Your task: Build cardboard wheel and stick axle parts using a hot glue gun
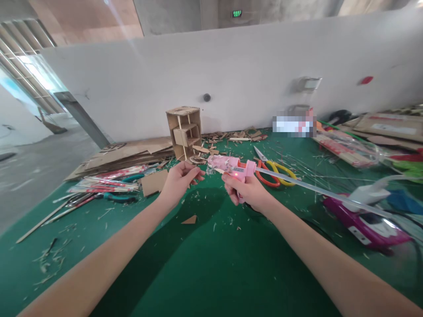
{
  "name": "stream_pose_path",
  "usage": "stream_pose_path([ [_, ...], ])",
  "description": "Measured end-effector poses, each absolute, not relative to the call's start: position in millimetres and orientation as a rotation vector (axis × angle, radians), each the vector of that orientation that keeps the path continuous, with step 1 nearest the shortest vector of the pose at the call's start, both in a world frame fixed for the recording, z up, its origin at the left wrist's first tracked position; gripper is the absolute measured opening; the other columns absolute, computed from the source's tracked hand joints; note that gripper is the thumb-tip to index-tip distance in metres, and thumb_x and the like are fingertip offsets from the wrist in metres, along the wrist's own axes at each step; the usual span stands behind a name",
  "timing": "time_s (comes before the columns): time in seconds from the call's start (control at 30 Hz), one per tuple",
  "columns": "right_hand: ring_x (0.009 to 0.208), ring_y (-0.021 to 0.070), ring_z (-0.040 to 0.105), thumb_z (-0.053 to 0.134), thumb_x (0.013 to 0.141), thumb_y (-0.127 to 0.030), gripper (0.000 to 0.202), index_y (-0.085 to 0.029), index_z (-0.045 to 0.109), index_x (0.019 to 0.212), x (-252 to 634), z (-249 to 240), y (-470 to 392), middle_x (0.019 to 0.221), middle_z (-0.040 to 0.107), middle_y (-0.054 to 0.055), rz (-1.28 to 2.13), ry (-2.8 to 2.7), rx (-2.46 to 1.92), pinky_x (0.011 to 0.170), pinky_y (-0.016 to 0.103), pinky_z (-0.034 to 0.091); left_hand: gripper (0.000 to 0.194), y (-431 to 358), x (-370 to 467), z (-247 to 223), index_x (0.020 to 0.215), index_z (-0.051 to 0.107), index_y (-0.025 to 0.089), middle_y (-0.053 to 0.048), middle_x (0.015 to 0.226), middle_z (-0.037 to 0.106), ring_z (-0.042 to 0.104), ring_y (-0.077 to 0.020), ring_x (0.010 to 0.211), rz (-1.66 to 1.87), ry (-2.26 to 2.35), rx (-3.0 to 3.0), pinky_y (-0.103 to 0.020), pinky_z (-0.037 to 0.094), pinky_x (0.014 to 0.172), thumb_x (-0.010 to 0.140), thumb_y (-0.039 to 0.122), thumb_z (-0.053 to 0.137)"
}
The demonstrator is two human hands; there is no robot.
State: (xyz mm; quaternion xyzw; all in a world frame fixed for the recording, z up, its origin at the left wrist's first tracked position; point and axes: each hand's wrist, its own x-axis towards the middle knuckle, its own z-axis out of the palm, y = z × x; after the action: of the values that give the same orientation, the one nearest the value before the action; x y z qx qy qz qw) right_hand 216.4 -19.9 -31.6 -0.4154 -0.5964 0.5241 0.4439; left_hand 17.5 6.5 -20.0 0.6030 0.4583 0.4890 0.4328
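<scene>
Glue gun [233, 164], pink plastic, held above the green table [211, 273], on the far side of a triangular cardboard scrap [189, 219]. Long translucent glue stick [317, 189] projecting from its rear, passing over a purple power strip [363, 226]. Small orange-red light [236, 175], lit; nozzle end pointing left. Right hand [244, 191]: fingers clamped round the grip. Left hand [180, 180]: thumb and fingers curled near the nozzle; cannot tell whether they meet or hold anything. Beyond: scissors [269, 164], red and yellow handles; upright tiered cardboard structure [183, 132]; pale wall [231, 79].
</scene>
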Motion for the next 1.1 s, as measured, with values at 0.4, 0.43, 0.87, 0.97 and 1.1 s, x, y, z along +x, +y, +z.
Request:
stream_pose_path([
  [0.4, 0.032, 0.0063, 0.045, 0.059, 0.078, -0.051, 0.044, -0.019, 0.047, 0.051, 215.1, -28.6, -21.1, 0.040, 0.046, -0.005, 1.278, -1.476, -1.050, 0.034, 0.020, 0.032, 0.023, 7.0, 17.7, -24.7, 0.078, 0.057, 0.016, -0.006, 0.082, 0.069, 0.064, -0.0141, 0.072, 1.238, 1.079, 1.539, -0.025, 0.045, 0.059, 0.083, 0.038, 0.060],
  [0.43, 0.032, 0.0063, 0.045, 0.059, 0.078, -0.051, 0.044, -0.019, 0.047, 0.051, 214.9, -28.4, -21.3, 0.041, 0.046, -0.005, 1.280, -1.470, -1.048, 0.034, 0.020, 0.031, 0.023, 7.1, 17.9, -24.9, 0.079, 0.057, 0.016, -0.006, 0.082, 0.069, 0.064, -0.0140, 0.072, 1.238, 1.077, 1.540, -0.025, 0.045, 0.060, 0.083, 0.038, 0.060],
  [0.87, 0.032, 0.0065, 0.046, 0.059, 0.078, -0.051, 0.044, -0.019, 0.048, 0.051, 215.5, -30.3, -20.1, 0.042, 0.047, -0.004, 1.281, -1.475, -1.048, 0.034, 0.021, 0.033, 0.024, 5.3, 21.2, -25.2, 0.081, 0.057, 0.017, -0.005, 0.080, 0.069, 0.064, -0.0143, 0.071, 1.241, 1.075, 1.555, -0.025, 0.045, 0.061, 0.084, 0.040, 0.056],
  [0.97, 0.032, 0.0065, 0.046, 0.059, 0.078, -0.050, 0.044, -0.019, 0.047, 0.050, 215.2, -29.4, -20.7, 0.043, 0.047, -0.004, 1.280, -1.460, -1.044, 0.034, 0.021, 0.032, 0.024, 6.0, 21.2, -25.8, 0.083, 0.056, 0.017, -0.006, 0.081, 0.069, 0.063, -0.0144, 0.072, 1.239, 1.083, 1.539, -0.025, 0.045, 0.061, 0.084, 0.041, 0.055],
  [1.1, 0.032, 0.0065, 0.046, 0.059, 0.079, -0.050, 0.044, -0.019, 0.047, 0.050, 215.2, -30.0, -20.4, 0.042, 0.046, -0.004, 1.272, -1.472, -1.039, 0.033, 0.021, 0.032, 0.024, 7.1, 21.0, -27.4, 0.085, 0.057, 0.016, -0.006, 0.081, 0.068, 0.062, -0.0141, 0.072, 1.253, 1.079, 1.522, -0.025, 0.045, 0.060, 0.085, 0.040, 0.053],
])
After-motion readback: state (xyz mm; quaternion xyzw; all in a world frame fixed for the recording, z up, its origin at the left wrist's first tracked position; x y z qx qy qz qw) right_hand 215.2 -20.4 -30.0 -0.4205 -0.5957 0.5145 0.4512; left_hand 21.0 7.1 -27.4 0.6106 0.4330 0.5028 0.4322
